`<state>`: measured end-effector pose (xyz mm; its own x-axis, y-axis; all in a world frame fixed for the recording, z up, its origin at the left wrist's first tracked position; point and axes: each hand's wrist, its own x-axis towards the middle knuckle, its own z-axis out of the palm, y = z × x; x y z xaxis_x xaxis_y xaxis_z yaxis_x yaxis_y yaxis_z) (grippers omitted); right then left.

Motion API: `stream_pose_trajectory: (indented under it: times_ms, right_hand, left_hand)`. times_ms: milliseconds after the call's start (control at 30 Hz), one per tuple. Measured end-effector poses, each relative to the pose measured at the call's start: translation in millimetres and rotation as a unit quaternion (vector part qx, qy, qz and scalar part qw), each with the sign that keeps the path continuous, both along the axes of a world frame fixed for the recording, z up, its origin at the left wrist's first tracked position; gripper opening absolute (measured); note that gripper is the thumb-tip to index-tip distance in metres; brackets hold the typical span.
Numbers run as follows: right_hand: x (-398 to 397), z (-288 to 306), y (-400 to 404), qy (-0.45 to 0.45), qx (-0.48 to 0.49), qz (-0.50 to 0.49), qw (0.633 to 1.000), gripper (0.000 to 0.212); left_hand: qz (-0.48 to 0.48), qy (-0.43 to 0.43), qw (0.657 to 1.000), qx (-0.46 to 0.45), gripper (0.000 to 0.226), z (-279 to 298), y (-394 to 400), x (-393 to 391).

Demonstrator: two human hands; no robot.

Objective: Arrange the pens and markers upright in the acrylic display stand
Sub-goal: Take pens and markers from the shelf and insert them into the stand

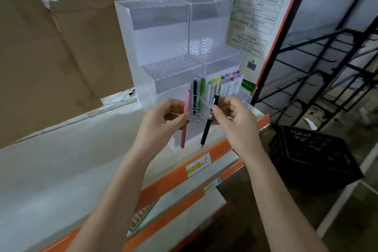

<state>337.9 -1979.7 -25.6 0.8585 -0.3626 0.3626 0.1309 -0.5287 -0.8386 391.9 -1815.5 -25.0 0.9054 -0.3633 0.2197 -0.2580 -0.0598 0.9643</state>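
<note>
Warehouse racking fills the background: a white shelf (61,159) with orange front rails, brown cardboard behind it at the left, a black wire rack and a black plastic crate (313,155) on the floor to the right.

Acrylic display stand (173,32): one unit, stepped in tiers, sitting toward the right end of the shelf, close to its front edge. Upper tiers show empty hole grids. The lowest tier is partly filled.

Markers (227,86): a packed cluster with coloured caps on the right side of the lowest tier, upright. Roughly a dozen; exact count not readable because the caps overlap.

Standing pens on the left side of that tier: two, one black pen (195,92) and one green pen (202,90).

Pens in hand: two. Left hand (163,120) pinches a pink pen (185,120) between thumb and fingers, held near vertical. Right hand (233,116) pinches a black clip pen (208,122), tilted, tip down and toward the left.

Judgement on the step: both pens hang in front of the lowest hole grid, not yet seated. Seat one at a time. Bring the black clip pen to vertical, place the tip over a free hole next to the standing pens, lower it straight and release only once it bottoms out. Avoid brushing the two pens already standing.
</note>
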Motion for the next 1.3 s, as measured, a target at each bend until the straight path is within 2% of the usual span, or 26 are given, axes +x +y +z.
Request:
stream_pose_trajectory:
  times_ms: [133, 400, 667, 833, 1133, 1300]
  right_hand:
    - [34, -1, -7, -0.028, -0.003, 0.001, 1.000, 0.007]
    - [82, -14, -12, -0.117, -0.033, -0.020, 0.992, 0.016]
    - [103, -34, -22, -0.137, -0.087, 0.023, 0.986, 0.024]
    - [109, -39, -25, -0.161, -0.118, 0.051, 0.979, 0.030]
    - [114, -43, -21, -0.190, -0.223, 0.027, 0.956, 0.019]
    - [115, -40, -18, -0.164, -0.242, 0.020, 0.956, 0.015]
  left_hand:
    - [0.027, -0.023, 0.999, -0.007, 0.022, -7, -11, 33]
    - [0.088, -0.080, 0.993, -0.026, 0.029, -19, -25, 56]
    - [0.136, -0.115, 0.984, -0.025, 0.039, -31, -37, 61]
    - [0.158, -0.130, 0.978, -0.038, 0.032, -36, -43, 59]
    - [0.161, -0.142, 0.976, -0.034, 0.037, -39, -43, 59]
    - [0.156, -0.139, 0.977, -0.033, 0.037, -41, -42, 59]
